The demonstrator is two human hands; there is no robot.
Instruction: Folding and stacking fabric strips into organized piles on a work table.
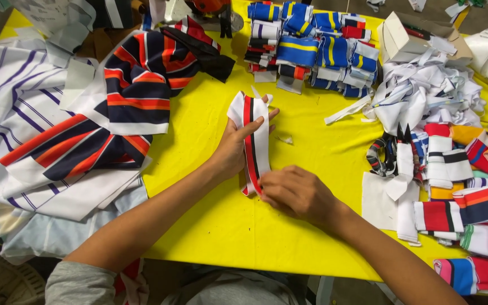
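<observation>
A yellow table [210, 226] carries a heap of striped fabric [86, 124] and an open cardboard box [408, 36], its contents unclear. At centre, the left hand [235, 149] grips a white, red and black ribbed strip [253, 141], while the right hand [295, 192] pinches the strip's lower end.

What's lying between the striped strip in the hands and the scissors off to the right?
In the head view, mostly bare yellow table. Only a small white scrap lies between the white, red and black strip, held by both hands, and the scissors.
</observation>
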